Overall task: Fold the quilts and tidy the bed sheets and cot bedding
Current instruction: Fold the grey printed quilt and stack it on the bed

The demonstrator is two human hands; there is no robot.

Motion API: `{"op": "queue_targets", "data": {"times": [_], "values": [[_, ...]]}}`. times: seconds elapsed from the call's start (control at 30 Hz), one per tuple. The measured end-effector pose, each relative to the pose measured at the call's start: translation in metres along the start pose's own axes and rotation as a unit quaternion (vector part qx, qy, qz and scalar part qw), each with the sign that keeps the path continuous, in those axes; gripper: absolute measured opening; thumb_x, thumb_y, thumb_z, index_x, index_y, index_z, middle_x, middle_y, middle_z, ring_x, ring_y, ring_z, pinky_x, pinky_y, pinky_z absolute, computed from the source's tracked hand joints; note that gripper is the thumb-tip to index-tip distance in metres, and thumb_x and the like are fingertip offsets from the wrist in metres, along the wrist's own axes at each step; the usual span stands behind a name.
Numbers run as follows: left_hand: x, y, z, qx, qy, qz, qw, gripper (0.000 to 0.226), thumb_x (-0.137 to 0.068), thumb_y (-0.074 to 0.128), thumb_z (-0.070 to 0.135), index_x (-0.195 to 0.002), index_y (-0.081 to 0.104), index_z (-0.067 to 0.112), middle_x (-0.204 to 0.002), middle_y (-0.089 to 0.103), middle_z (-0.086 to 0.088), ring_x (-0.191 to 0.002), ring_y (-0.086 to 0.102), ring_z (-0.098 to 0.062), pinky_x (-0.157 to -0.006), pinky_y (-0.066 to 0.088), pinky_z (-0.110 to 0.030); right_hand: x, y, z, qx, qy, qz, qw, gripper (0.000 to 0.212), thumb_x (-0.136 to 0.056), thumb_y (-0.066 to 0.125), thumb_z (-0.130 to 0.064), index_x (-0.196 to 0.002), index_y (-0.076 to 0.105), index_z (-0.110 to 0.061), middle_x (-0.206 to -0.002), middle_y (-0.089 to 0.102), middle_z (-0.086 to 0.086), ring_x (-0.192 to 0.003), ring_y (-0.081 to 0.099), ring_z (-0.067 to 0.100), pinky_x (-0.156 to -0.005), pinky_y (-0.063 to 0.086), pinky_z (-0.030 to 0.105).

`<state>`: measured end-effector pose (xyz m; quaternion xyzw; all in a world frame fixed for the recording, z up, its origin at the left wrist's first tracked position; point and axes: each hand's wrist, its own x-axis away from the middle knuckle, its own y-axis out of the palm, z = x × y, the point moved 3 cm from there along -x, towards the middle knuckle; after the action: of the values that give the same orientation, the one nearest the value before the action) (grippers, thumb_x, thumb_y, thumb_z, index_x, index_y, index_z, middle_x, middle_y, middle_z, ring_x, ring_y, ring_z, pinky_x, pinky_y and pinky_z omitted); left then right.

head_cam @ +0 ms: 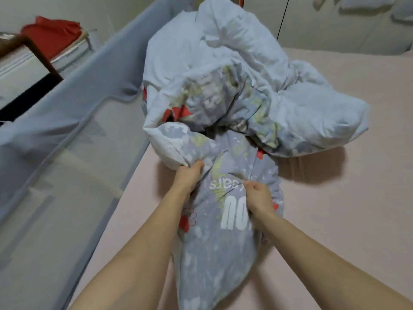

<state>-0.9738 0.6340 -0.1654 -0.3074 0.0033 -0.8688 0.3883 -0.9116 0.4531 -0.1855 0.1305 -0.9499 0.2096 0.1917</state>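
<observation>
- We cannot see the left hand's (pixel 187 175) fingertips, buried in the quilt (pixel 223 108).
- The right hand's (pixel 259 196) fingers curl out of sight into its folds.
- The quilt's lettering is partly creased away.
- The red cloth (pixel 52 35) at upper left is blurred.

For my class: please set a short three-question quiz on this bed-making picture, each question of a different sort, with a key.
1. True or false: the quilt already lies folded flat on the pink sheet.
2. Which hands grip the quilt? A) left only B) right only C) both
3. Fill in: the grey mesh bed rail stands on the person's ____ side.

Key:
1. False; it is bunched in a heap.
2. C; the left hand and right hand each clutch the printed fabric.
3. Left.
</observation>
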Motion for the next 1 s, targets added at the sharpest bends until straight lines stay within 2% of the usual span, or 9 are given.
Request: {"op": "queue_targets", "data": {"times": [0.17, 0.33, 0.4, 0.57, 0.63, 0.7, 0.77, 0.87, 1.0], "values": [[0.075, -0.018, 0.051, -0.004, 0.122, 0.003, 0.993, 0.028, -0.073, 0.079, 0.031, -0.095, 0.067, 0.018, -0.087, 0.068, 0.008, -0.076, 0.063, -0.006, -0.069, 0.048, -0.020, 0.049, -0.045, -0.040, -0.188, 0.078, 0.028, 0.979, 0.023, -0.091, 0.055, -0.004, -0.071, 0.065, -0.005, -0.081, 0.066, 0.020, -0.080, 0.060, 0.027, -0.074, 0.050, 0.040], [0.176, -0.052, 0.116, -0.088, 0.194, -0.055, 0.976, 0.019, -0.062, 0.070, 0.005, -0.058, 0.052, 0.012, -0.050, 0.053, -0.003, -0.046, 0.051, -0.018, -0.047, 0.043, -0.027, 0.146, -0.080, -0.095, -0.271, 0.083, 0.007, 0.959, 0.029, -0.094, 0.050, -0.004, -0.066, 0.056, -0.006, -0.068, 0.058, 0.011, -0.056, 0.059, 0.016, -0.054, 0.045, 0.020], [0.208, -0.064, 0.144, -0.144, 0.255, -0.039, 0.955, 0.010, -0.060, 0.066, 0.006, -0.063, 0.056, 0.007, -0.057, 0.055, -0.004, -0.053, 0.052, -0.019, -0.050, 0.044, -0.026, 0.181, -0.076, -0.108, -0.282, 0.079, -0.021, 0.956, 0.028, -0.097, 0.043, -0.003, -0.072, 0.056, -0.005, -0.078, 0.057, 0.015, -0.071, 0.058, 0.024, -0.069, 0.046, 0.029], [0.296, -0.116, 0.189, -0.268, 0.365, 0.005, 0.892, 0.046, -0.051, 0.052, 0.020, -0.088, 0.069, -0.002, -0.088, 0.069, -0.019, -0.083, 0.064, -0.029, -0.072, 0.054, -0.041, 0.276, -0.070, -0.134, -0.263, 0.079, -0.083, 0.958, 0.018, -0.094, 0.041, -0.006, -0.104, 0.056, -0.003, -0.093, 0.058, 0.018, -0.078, 0.059, 0.030, -0.070, 0.054, 0.035], [0.314, -0.128, 0.181, -0.296, 0.380, -0.015, 0.876, 0.043, -0.056, 0.058, 0.016, -0.095, 0.069, 0.000, -0.093, 0.069, -0.018, -0.089, 0.065, -0.029, -0.075, 0.055, -0.042, 0.284, -0.086, -0.148, -0.139, -0.007, -0.004, 0.990, 0.030, -0.091, 0.051, -0.010, -0.120, 0.043, -0.007, -0.117, 0.050, 0.017, -0.096, 0.055, 0.028, -0.080, 0.049, 0.033], [0.332, -0.144, 0.153, -0.339, 0.380, -0.056, 0.859, 0.041, -0.063, 0.062, 0.014, -0.103, 0.066, 0.004, -0.098, 0.068, -0.016, -0.095, 0.065, -0.029, -0.078, 0.054, -0.041, 0.304, -0.102, -0.167, 0.121, -0.184, 0.122, 0.968, 0.078, -0.084, 0.064, -0.016, -0.147, 0.018, -0.018, -0.152, 0.021, 0.014, -0.134, 0.031, 0.029, -0.108, 0.033, 0.040], [0.344, -0.161, 0.121, -0.431, 0.366, -0.083, 0.821, 0.041, -0.066, 0.060, 0.018, -0.105, 0.064, 0.006, -0.103, 0.067, -0.016, -0.101, 0.063, -0.033, -0.083, 0.052, -0.040, 0.325, -0.095, -0.188, 0.336, -0.365, 0.154, 0.855, 0.103, -0.079, 0.069, -0.018, -0.153, -0.002, -0.028, -0.160, -0.002, 0.009, -0.146, 0.005, 0.026, -0.117, 0.017, 0.042], [0.355, -0.188, 0.088, -0.551, 0.359, -0.110, 0.746, 0.033, -0.072, 0.062, 0.019, -0.102, 0.062, 0.006, -0.104, 0.065, -0.018, -0.100, 0.060, -0.036, -0.082, 0.051, -0.041, 0.338, -0.062, -0.198, 0.564, -0.464, -0.006, 0.684, 0.071, -0.089, 0.056, -0.019, -0.150, 0.021, -0.027, -0.160, 0.014, 0.003, -0.148, 0.006, 0.024, -0.118, 0.006, 0.041], [0.376, -0.247, 0.121, -0.617, 0.402, -0.062, 0.674, 0.041, -0.072, 0.068, 0.020, -0.112, 0.060, 0.020, -0.102, 0.065, -0.007, -0.095, 0.063, -0.028, -0.073, 0.050, -0.034, 0.372, -0.022, -0.202, 0.445, -0.395, -0.084, 0.800, 0.045, -0.080, 0.059, -0.012, -0.123, 0.046, -0.013, -0.116, 0.061, 0.016, -0.107, 0.057, 0.035, -0.076, 0.036, 0.035]]}}
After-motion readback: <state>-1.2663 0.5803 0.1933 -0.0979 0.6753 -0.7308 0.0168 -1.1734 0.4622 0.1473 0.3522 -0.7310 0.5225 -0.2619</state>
